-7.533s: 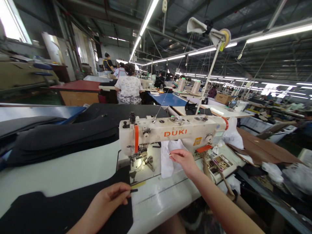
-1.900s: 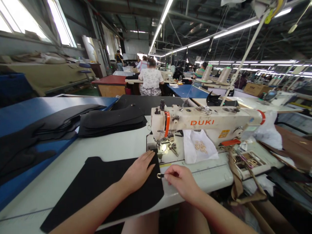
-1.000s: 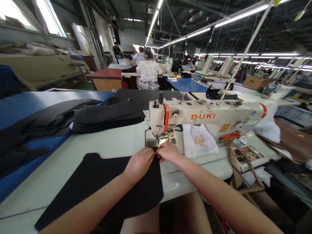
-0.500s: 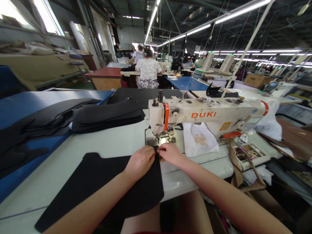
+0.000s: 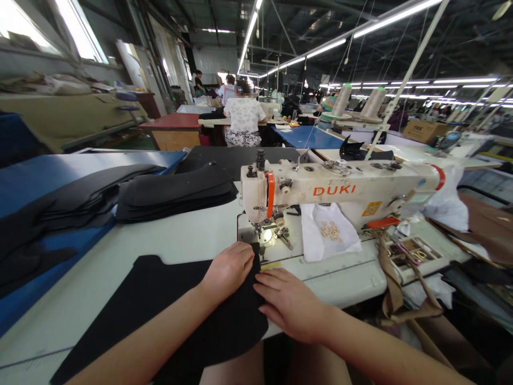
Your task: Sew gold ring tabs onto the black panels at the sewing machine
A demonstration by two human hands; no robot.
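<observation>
A large flat black fabric piece (image 5: 172, 278) lies on the sewing table, its lower end hanging over the front edge. My left hand (image 5: 230, 267) rests on its upper right corner, fingers curled together and gripping the edge just short of the needle. Lower down, my right hand (image 5: 290, 305) touches the right edge of the piece, fingers stretched out and thumb apart. The white sewing machine (image 5: 340, 187) stands directly beyond both hands, and its lit presser foot (image 5: 262, 230) is just above the fabric corner.
Stacked black pieces (image 5: 176, 192) lie at the left. Right of the needle, a white cloth (image 5: 331, 232) holds small gold-coloured parts. A parts tray (image 5: 417, 256) and brown straps (image 5: 388, 289) sit further right. A co-worker (image 5: 243, 117) sits ahead, back turned.
My right hand has come away from the presser foot, moving down and toward me along the fabric's right edge, its fingers spreading. The left hand has stayed nearly in place.
</observation>
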